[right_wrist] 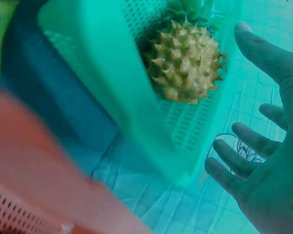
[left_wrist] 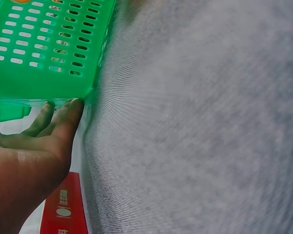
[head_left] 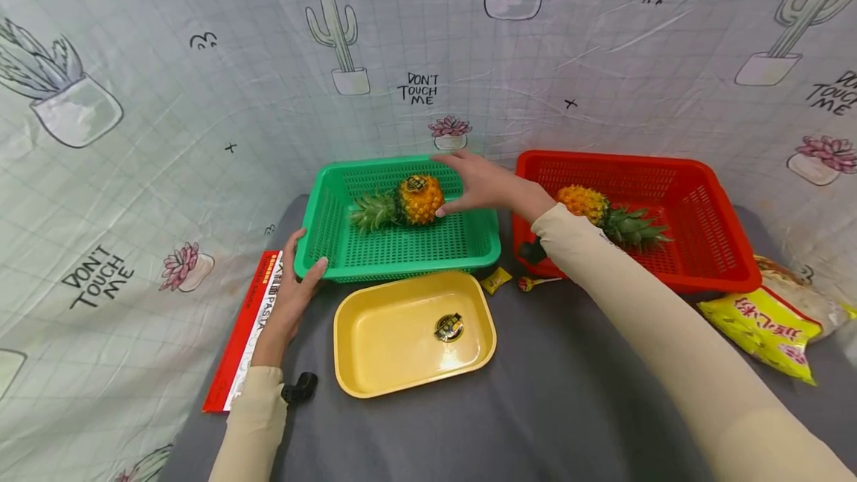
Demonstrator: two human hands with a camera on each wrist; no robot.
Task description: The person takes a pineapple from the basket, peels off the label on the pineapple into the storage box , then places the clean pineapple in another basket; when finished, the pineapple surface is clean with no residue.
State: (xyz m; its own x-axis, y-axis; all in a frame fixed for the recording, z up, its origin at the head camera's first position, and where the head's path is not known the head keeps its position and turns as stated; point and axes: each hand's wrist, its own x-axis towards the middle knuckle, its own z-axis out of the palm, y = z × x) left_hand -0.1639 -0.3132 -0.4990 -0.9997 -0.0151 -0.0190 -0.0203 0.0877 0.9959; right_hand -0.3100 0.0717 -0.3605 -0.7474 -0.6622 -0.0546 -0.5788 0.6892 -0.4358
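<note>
In the head view, a small toy-like pineapple (head_left: 420,199) with a dark round sticker lies on its side in the green basket (head_left: 315,240), leaves to the left. My right hand (head_left: 478,183) is over the basket's right end, thumb and fingers spread beside the fruit. The right wrist view shows this hand (right_wrist: 263,151) with nothing in its palm and the spiky yellow pineapple (right_wrist: 188,63) beyond the thumb. My left hand (head_left: 294,292) is at the basket's front left corner. In the left wrist view its extended fingers (left_wrist: 63,117) touch the green end wall.
A red basket (head_left: 710,222) holding another pineapple (head_left: 582,203) stands at right, partly behind my right arm. In front are a yellow tray (head_left: 395,344) with a round sticker (head_left: 448,327), a yellow wrapper (head_left: 495,280) and a lollipop (head_left: 529,283). A red pasta packet (head_left: 244,333) lies left, a yellow bag (head_left: 763,326) right.
</note>
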